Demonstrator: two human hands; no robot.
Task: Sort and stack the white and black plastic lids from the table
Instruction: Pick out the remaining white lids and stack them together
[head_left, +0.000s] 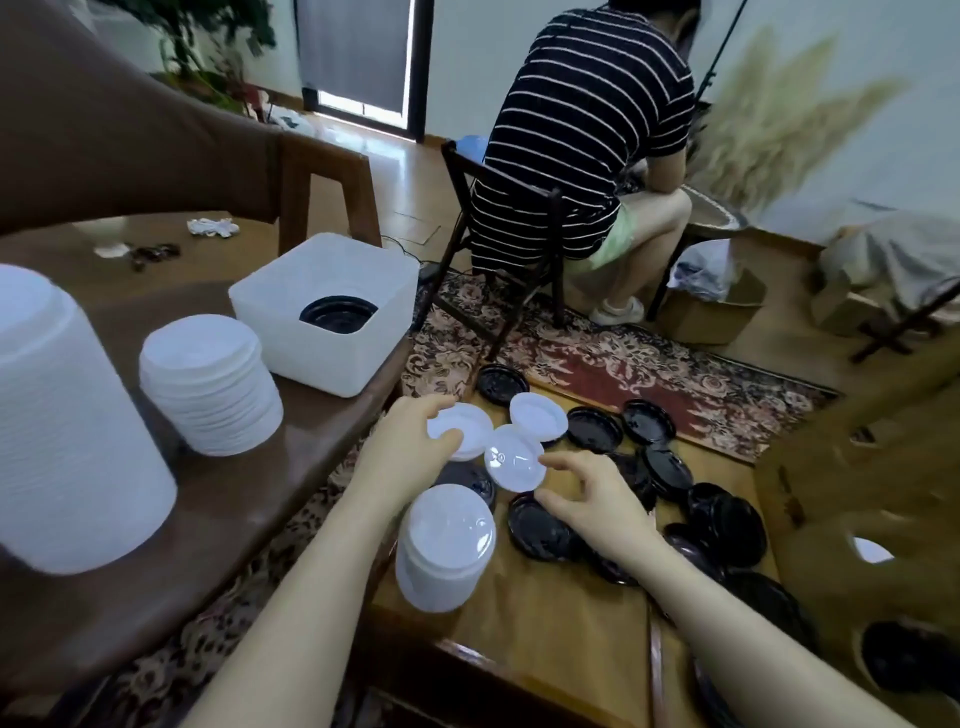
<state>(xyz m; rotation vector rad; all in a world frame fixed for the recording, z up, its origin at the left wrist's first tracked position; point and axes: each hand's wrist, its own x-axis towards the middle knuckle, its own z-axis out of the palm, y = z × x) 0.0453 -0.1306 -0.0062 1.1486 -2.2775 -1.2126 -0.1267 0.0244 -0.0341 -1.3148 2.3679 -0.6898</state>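
Under the left hand's (415, 441) curled fingers, gripping a round white plastic lid (467, 423) while the loosely spread right hand (587, 499) nears another (514, 457), leaving many glossy black round lids (540, 530) scattered beyond, with tall white stacks (208, 384) already built.

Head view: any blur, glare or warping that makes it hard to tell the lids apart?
Head view: wide-angle bending at the edges; the black lids at the right smear together and carry bright glints; the tall white stack at far left is soft; the white lid between the hands stays readable.
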